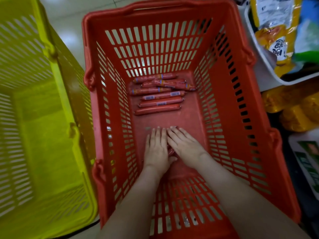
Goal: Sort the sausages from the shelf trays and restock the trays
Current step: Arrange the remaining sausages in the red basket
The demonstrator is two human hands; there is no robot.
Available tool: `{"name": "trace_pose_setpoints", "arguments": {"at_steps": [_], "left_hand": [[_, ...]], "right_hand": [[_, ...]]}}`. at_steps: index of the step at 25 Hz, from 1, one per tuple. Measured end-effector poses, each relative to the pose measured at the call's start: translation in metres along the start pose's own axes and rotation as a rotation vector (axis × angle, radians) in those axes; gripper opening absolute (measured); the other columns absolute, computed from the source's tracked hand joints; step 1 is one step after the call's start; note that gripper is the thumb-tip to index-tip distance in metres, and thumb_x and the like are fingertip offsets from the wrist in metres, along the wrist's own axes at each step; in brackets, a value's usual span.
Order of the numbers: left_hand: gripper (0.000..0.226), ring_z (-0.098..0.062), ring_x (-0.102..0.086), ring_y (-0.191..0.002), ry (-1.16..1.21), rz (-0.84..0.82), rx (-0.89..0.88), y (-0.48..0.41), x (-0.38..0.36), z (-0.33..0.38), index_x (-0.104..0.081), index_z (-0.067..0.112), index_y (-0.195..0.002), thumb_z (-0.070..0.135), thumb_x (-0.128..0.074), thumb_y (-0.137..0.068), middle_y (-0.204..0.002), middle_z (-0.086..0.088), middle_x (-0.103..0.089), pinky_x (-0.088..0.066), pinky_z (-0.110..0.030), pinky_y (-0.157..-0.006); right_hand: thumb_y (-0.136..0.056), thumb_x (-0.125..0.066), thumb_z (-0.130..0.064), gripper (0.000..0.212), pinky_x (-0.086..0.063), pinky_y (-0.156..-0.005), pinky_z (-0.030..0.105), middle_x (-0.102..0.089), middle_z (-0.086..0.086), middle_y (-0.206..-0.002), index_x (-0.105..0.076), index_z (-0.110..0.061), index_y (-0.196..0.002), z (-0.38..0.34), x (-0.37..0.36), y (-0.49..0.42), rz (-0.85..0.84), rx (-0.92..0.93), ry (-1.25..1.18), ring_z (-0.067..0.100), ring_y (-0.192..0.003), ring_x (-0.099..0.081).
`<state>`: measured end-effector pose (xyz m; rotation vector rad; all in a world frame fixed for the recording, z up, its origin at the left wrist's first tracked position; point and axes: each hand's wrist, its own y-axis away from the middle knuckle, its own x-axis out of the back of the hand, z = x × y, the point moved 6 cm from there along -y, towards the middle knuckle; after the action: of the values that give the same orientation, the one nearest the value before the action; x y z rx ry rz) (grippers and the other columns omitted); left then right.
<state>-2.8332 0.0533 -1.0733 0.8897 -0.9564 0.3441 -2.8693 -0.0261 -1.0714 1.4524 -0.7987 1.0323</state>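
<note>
Left hand (156,149) and right hand (185,145), fingers straight, press flat on sausages (170,151) glimpsed beneath, near end of red basket (188,116) | sausage pile (158,94) lies straight beyond, long axes left-right | both hands equally near

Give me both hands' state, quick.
Left hand: open, flat on sausages underneath.
Right hand: open, flat on the same sausages.

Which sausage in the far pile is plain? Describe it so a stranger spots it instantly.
Look in the red basket, right of the yellow basket. At its floor's far end lies a pile of sausages. Take the nearest sausage: plain red, no label showing, unlike its neighbours.
</note>
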Motion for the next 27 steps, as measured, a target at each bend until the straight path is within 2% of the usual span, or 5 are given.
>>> {"name": "trace_pose_setpoints", "arguments": {"at_steps": [5,9,16,22,27], "left_hand": [[0.085,-0.028,0.020,-0.144,-0.199,0.150,0.121,-0.035,0.048,-0.010,0.031,0.017,-0.141,0.048,-0.036,-0.097,-0.155,-0.013,0.025,0.012,-0.050,-0.113],[0.083,-0.028,0.014,-0.146,-0.404,0.108,0.084,-0.080,0.076,-0.023,0.029,0.016,-0.144,0.019,-0.038,-0.095,-0.157,-0.013,0.018,0.004,-0.050,-0.115],[0.073,-0.028,-0.033,-0.129,-0.539,0.108,-0.068,-0.089,0.080,-0.015,-0.009,0.002,-0.147,0.036,-0.045,-0.094,-0.143,-0.014,-0.028,-0.028,-0.038,-0.109],[0.059,-0.030,-0.032,-0.127,-0.465,0.035,-0.099,-0.085,0.069,-0.015,-0.021,0.009,-0.137,0.021,-0.049,-0.086,-0.139,-0.015,-0.029,-0.032,-0.039,-0.104],[0.064,-0.028,-0.038,-0.122,-0.511,-0.001,-0.018,-0.087,0.069,-0.010,-0.031,0.010,-0.133,0.034,-0.062,-0.082,-0.136,-0.013,-0.032,-0.039,-0.035,-0.095]], "right_hand": [[-0.075,-0.048,-0.023,0.027,-0.037,-0.082,0.035,-0.064,-0.002,-0.086,-0.071,-0.019,-0.088,0.012,0.014,-0.021,0.069,-0.160,0.040,0.018,-0.081,-0.061],[-0.088,-0.044,-0.015,0.062,-0.013,-0.115,0.046,-0.032,0.010,-0.148,-0.024,-0.014,-0.148,0.039,0.015,-0.014,-0.038,-0.418,-0.049,0.026,-0.138,-0.028],[-0.090,-0.045,-0.010,0.086,0.008,-0.116,0.044,0.010,0.011,-0.159,0.019,-0.016,-0.148,0.004,0.012,-0.021,-0.075,-0.241,-0.184,0.024,-0.146,0.010],[-0.087,-0.052,-0.011,0.064,-0.021,-0.111,0.046,-0.035,0.009,-0.138,-0.023,-0.010,-0.144,0.015,0.014,-0.019,-0.114,-0.283,-0.148,0.027,-0.128,-0.033],[-0.054,-0.057,-0.016,0.017,-0.044,-0.053,0.023,-0.059,-0.002,-0.062,-0.066,-0.018,-0.068,0.009,0.018,-0.025,0.009,-0.271,-0.080,0.015,-0.059,-0.058]]}}
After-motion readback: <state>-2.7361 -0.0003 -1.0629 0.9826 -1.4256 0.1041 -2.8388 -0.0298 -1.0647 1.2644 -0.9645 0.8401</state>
